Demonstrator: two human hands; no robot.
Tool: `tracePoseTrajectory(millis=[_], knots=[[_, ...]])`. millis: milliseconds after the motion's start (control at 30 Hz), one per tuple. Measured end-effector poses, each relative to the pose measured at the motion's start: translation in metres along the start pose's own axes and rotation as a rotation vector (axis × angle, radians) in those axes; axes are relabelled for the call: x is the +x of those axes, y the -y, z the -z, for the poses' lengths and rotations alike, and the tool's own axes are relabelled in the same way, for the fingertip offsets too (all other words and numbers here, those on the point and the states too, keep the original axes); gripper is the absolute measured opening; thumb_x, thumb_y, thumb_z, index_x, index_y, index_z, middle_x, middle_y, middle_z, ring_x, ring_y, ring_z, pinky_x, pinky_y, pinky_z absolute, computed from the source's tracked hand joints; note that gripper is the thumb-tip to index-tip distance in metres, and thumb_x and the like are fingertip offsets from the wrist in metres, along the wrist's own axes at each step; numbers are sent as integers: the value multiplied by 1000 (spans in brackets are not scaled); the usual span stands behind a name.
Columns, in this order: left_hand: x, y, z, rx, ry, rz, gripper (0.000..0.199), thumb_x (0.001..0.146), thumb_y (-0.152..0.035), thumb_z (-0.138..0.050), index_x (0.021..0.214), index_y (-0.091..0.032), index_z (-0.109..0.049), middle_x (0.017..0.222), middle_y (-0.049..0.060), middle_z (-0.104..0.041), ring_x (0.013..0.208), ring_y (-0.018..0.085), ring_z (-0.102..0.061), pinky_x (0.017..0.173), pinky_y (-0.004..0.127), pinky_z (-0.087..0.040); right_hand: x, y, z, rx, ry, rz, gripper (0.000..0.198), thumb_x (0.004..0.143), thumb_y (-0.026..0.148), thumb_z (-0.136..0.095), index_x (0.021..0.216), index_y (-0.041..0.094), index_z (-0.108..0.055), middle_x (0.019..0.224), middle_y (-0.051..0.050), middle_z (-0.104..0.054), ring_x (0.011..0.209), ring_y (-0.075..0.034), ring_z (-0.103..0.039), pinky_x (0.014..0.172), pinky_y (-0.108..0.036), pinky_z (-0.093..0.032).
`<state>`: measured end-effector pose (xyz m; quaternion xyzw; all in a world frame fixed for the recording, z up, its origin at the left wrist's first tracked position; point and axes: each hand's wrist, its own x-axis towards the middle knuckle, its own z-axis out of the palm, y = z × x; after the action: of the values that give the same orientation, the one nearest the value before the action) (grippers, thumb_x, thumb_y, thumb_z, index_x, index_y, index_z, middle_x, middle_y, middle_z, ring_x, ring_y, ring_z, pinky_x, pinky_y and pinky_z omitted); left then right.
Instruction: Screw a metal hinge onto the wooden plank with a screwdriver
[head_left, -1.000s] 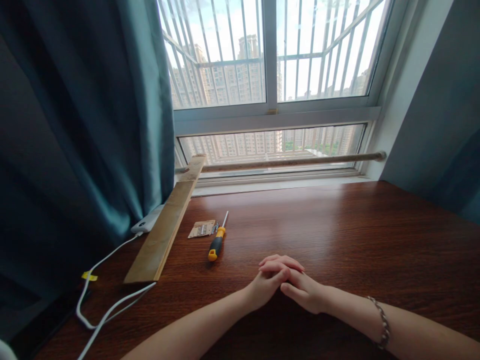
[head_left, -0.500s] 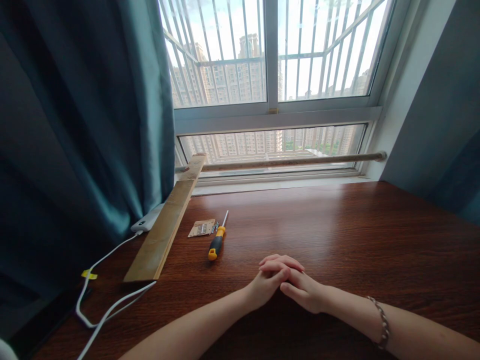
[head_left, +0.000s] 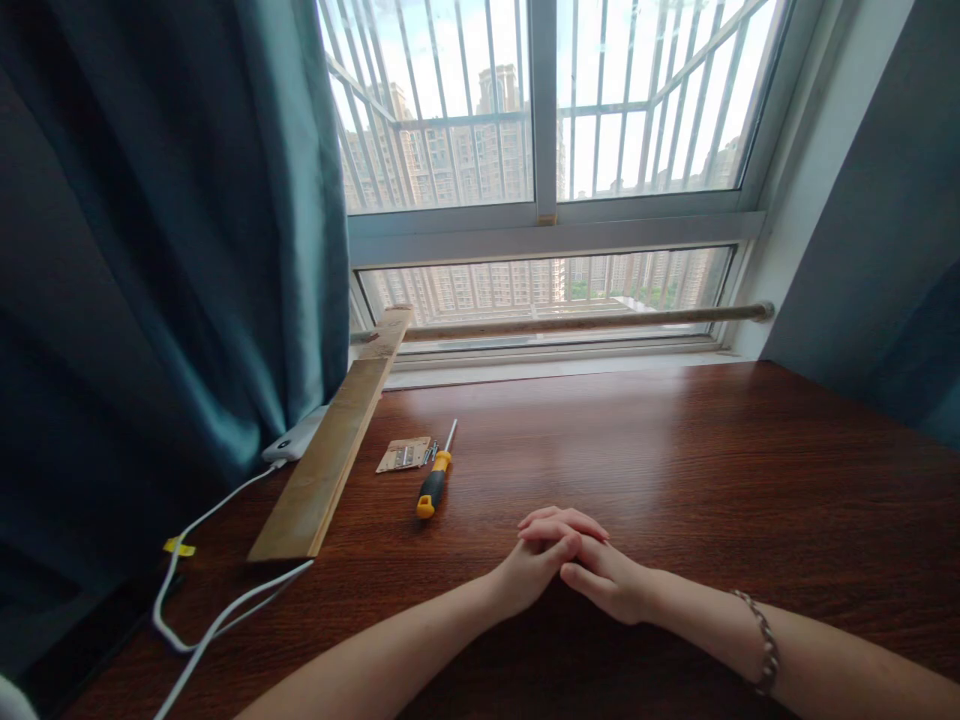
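Note:
My left hand (head_left: 531, 574) and my right hand (head_left: 616, 582) rest clasped together above the near middle of the dark wooden table (head_left: 697, 460). Their fingers overlap and are folded closed, with no object visible in either; part of the fingers is hidden where they cross. A bracelet (head_left: 766, 645) is round my right wrist. Beyond my left hand lies a screwdriver (head_left: 433, 488) with a black and yellow handle, its shaft pointing toward the window. Several small screws (head_left: 430, 453) lie beside its shaft, next to a flat tan piece (head_left: 388, 459) bearing a small metal part.
A long wooden board (head_left: 337, 445) slants along the table's left side and reaches the window sill. Behind it sit a white device (head_left: 296, 437) and a looping white cable (head_left: 196, 640). A blue curtain (head_left: 225, 250) hangs at left; a rail (head_left: 600, 322) crosses the window.

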<state>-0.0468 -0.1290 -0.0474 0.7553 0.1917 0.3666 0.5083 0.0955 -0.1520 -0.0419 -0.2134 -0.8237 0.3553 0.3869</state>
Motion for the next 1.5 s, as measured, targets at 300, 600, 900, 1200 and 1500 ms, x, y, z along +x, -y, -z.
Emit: tracePoseTrajectory(millis=[300, 600, 900, 1200, 1500], knots=[[0, -3, 1, -3, 7, -5, 38, 86, -45, -39, 95, -18, -65, 98, 8, -62, 96, 20, -53, 89, 35, -39, 1, 1, 0, -1, 9, 2, 41, 91, 39, -34, 125, 19, -44, 121, -11, -48, 119, -20, -38, 101, -41, -31], [0, -3, 0, -26, 5, 2, 37, 86, -44, -40, 95, -18, -65, 98, 7, -62, 97, 20, -53, 89, 35, -39, 1, 0, -1, -10, 7, -3, 42, 90, 40, -34, 124, 19, -45, 120, -11, -49, 118, -20, -39, 100, -41, -32], [0, -3, 0, -24, 2, 4, 36, 86, -43, -41, 95, -18, -65, 97, 7, -62, 96, 20, -53, 89, 34, -39, 0, 0, -1, -8, 11, -3, 42, 91, 40, -34, 124, 19, -45, 121, -12, -48, 119, -20, -38, 101, -41, -32], [0, -5, 0, -71, 13, -4, 32, 86, -38, -42, 96, -18, -65, 98, 7, -62, 98, 20, -53, 90, 35, -39, 0, 0, -1, -8, 6, 12, 40, 91, 37, -35, 125, 19, -45, 121, -11, -48, 119, -19, -38, 101, -40, -32], [0, -3, 0, -89, 13, 2, 32, 86, -38, -42, 96, -18, -65, 99, 7, -61, 98, 20, -53, 90, 35, -39, 1, 1, 0, -2, 12, 3, 41, 91, 38, -34, 125, 19, -44, 121, -12, -48, 120, -19, -38, 101, -41, -32]])
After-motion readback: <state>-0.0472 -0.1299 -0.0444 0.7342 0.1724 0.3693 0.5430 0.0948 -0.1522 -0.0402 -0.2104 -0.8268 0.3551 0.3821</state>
